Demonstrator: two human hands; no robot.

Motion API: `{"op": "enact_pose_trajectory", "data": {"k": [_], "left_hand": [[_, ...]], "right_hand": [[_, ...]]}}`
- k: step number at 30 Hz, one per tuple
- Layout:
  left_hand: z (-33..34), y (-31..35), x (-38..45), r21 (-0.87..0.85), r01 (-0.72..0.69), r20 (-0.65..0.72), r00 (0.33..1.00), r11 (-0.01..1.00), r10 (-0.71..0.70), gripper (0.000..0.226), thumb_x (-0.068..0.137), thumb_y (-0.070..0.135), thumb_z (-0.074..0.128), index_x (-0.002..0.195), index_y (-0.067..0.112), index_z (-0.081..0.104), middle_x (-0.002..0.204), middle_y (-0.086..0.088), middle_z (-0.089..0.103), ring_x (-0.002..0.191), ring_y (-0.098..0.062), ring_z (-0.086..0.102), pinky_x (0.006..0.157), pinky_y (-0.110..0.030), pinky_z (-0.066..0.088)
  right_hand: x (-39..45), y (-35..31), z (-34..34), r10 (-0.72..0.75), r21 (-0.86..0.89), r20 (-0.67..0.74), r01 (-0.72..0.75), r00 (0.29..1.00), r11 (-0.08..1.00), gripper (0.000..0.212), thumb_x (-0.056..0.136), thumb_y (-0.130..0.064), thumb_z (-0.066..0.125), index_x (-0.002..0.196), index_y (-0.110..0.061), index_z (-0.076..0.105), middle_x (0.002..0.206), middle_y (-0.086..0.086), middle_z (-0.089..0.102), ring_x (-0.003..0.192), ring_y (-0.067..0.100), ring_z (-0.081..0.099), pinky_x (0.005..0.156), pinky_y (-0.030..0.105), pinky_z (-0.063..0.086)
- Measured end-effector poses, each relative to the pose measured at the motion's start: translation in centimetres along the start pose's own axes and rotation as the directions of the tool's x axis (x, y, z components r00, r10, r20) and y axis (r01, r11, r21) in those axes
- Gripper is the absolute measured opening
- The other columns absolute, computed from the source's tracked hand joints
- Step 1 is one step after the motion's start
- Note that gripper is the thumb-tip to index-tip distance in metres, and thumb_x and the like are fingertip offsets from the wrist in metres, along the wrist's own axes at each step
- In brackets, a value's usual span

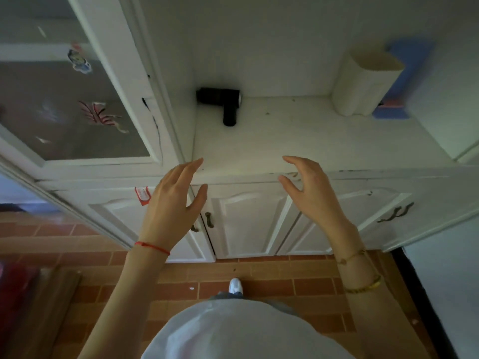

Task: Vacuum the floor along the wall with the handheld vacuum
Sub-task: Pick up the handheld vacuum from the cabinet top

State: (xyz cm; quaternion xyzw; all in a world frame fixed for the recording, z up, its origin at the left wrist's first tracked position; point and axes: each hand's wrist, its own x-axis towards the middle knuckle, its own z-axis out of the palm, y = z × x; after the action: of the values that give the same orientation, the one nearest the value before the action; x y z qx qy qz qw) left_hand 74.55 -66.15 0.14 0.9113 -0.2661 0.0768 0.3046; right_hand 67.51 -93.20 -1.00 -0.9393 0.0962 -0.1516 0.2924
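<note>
Handheld vacuum [223, 104], a small black T-shaped unit, lies on its side at upper centre of the frame on the white worktop [311, 141], close to the back wall and well apart from both hands. Left hand [171, 200] and right hand [308, 193] hover over the worktop's front edge at mid-frame, fingers spread and loosely curved, holding nothing. It looks rigid, compact and probably light, though dim light blurs detail; the short stem pointing toward the viewer seems the natural grip.
</note>
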Motion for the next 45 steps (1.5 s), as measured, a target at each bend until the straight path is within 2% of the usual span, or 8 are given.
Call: {"op": "enact_pose_trajectory", "data": {"k": [2, 5, 11, 17, 22, 28, 39, 45], "left_hand": [[0.0, -0.5, 2.4, 0.02, -0.019, -0.002, 1.0, 1.0, 0.019, 0.049, 0.097, 0.026, 0.057, 0.144, 0.014, 0.048, 0.135, -0.01, 0.058, 0.122, -0.029, 0.057, 0.098, -0.046, 0.053], [0.3, -1.2, 5.1, 0.034, -0.034, -0.01, 0.999, 0.999, 0.034, 0.05, 0.097, 0.025, 0.057, 0.144, 0.014, 0.047, 0.135, -0.01, 0.058, 0.124, -0.027, 0.056, 0.101, -0.035, 0.047], [1.2, -2.0, 9.0, 0.026, -0.055, -0.018, 0.998, 0.998, 0.055, 0.051, 0.097, 0.024, 0.058, 0.144, 0.012, 0.047, 0.136, -0.01, 0.058, 0.124, -0.026, 0.056, 0.101, -0.03, 0.043], [3.3, -2.2, 12.8, 0.02, -0.033, -0.032, 0.999, 0.999, 0.034, 0.052, 0.096, 0.023, 0.058, 0.145, 0.012, 0.045, 0.139, -0.011, 0.057, 0.124, -0.028, 0.056, 0.1, -0.037, 0.05], [6.1, -2.9, 18.1, 0.008, 0.025, -0.019, 1.0, 1.0, -0.024, 0.053, 0.098, 0.017, 0.053, 0.149, 0.011, 0.04, 0.147, -0.012, 0.048, 0.135, -0.028, 0.045, 0.108, -0.032, 0.037], [9.2, -5.1, 25.5, 0.018, 0.102, -0.049, 0.994, 0.995, -0.101, 0.059, 0.094, 0.004, 0.054, 0.15, 0.008, 0.037, 0.152, -0.016, 0.042, 0.141, -0.03, 0.038, 0.114, -0.033, 0.031], [12.9, -9.7, 32.8, -0.039, 0.179, -0.01, 0.984, 0.983, -0.179, 0.066, 0.088, -0.008, 0.057, 0.149, 0.002, 0.036, 0.153, -0.021, 0.037, 0.143, -0.033, 0.035, 0.12, -0.034, 0.025], [13.8, -10.7, 34.5, 0.048, 0.18, 0.008, 0.984, 0.983, -0.18, 0.066, 0.089, -0.007, 0.057, 0.15, 0.003, 0.034, 0.157, -0.019, 0.033, 0.148, -0.033, 0.026, 0.122, -0.039, 0.021]], "right_hand": [[2.2, 0.1, 0.4, -0.001, -0.007, -0.009, 0.001, 1.0, 1.0, 0.047, 0.096, -0.033, 0.056, 0.138, -0.015, 0.049, 0.137, 0.003, 0.054, 0.131, 0.018, 0.043, 0.11, 0.033, 0.034], [4.6, 0.4, 0.9, 0.007, -0.002, -0.017, -0.007, 1.0, 1.0, 0.046, 0.096, -0.032, 0.057, 0.138, -0.014, 0.05, 0.137, 0.004, 0.054, 0.13, 0.019, 0.044, 0.11, 0.037, 0.036], [8.3, 1.2, 1.8, 0.004, 0.006, -0.012, -0.003, 1.0, 1.0, 0.046, 0.096, -0.033, 0.056, 0.137, -0.016, 0.051, 0.136, 0.003, 0.055, 0.129, 0.019, 0.044, 0.108, 0.034, 0.035], [13.0, 1.9, 2.4, -0.017, -0.019, -0.001, 0.017, 1.0, 1.0, 0.045, 0.096, -0.035, 0.055, 0.137, -0.016, 0.05, 0.136, 0.004, 0.055, 0.128, 0.021, 0.046, 0.107, 0.036, 0.038], [18.3, 1.9, 4.0, 0.003, 0.004, 0.026, -0.003, 1.0, 1.0, 0.046, 0.096, -0.035, 0.055, 0.136, -0.013, 0.051, 0.134, 0.007, 0.056, 0.123, 0.024, 0.05, 0.103, 0.029, 0.037], [24.8, 1.6, 7.2, 0.06, 0.063, 0.099, -0.066, 0.993, 0.996, 0.047, 0.096, -0.039, 0.055, 0.134, -0.01, 0.053, 0.128, 0.011, 0.057, 0.118, 0.027, 0.052, 0.098, 0.036, 0.043], [30.4, 1.2, 12.5, 0.141, -0.103, 0.151, -0.126, 0.978, 0.987, 0.053, 0.092, -0.052, 0.054, 0.116, -0.005, 0.06, 0.114, 0.015, 0.059, 0.105, 0.029, 0.056, 0.081, 0.036, 0.047], [31.4, 0.9, 13.5, 0.187, -0.164, 0.126, -0.166, 0.974, 0.972, 0.054, 0.088, -0.056, 0.058, 0.108, -0.005, 0.061, 0.112, 0.012, 0.057, 0.105, 0.027, 0.055, 0.07, 0.03, 0.036]]}}
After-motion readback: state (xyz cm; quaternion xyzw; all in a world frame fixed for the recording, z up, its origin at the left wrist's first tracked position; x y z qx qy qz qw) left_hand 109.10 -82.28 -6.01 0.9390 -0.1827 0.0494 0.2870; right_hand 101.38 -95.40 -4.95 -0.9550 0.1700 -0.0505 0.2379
